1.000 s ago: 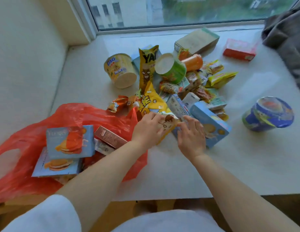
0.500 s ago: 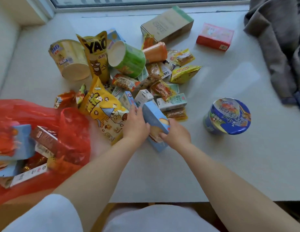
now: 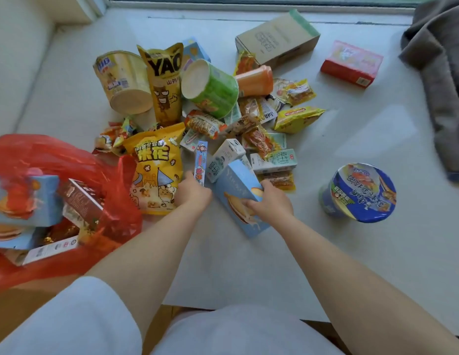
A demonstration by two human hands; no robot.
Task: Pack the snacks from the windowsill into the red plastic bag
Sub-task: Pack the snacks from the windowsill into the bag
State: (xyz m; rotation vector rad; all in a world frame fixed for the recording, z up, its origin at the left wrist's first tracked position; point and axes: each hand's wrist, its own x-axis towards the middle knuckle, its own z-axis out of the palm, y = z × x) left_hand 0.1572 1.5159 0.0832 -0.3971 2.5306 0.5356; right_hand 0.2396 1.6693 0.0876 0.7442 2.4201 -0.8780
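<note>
Red plastic bag: lies open at the near left of the windowsill, part of it hanging past the near edge; several boxes already sit inside, among them a light blue one and a brown one.
Left hand: its grip is closed around the near end of a slim blue stick pack, which points away toward the heap, just right of the popcorn bag.
Right hand: grasps a pale blue biscuit box by its right edge — fingers curl over the face printed with a sandwich biscuit; the box is tilted, its near corner close to the sill.
Yellow popcorn bag: lies flat between the red bag and the left hand, touching the bag's rim.
Snack heap: farther back, a yellow cup and a green cup lie on their sides, with a tall "YAO" pouch between them; small milk cartons and loose sachets spread to the right.
Blue noodle bowl: stands alone, well right of the hands.
Far right: a cardboard box and a red-and-pink box lie apart from the heap — a grey garment drapes over the right edge.
</note>
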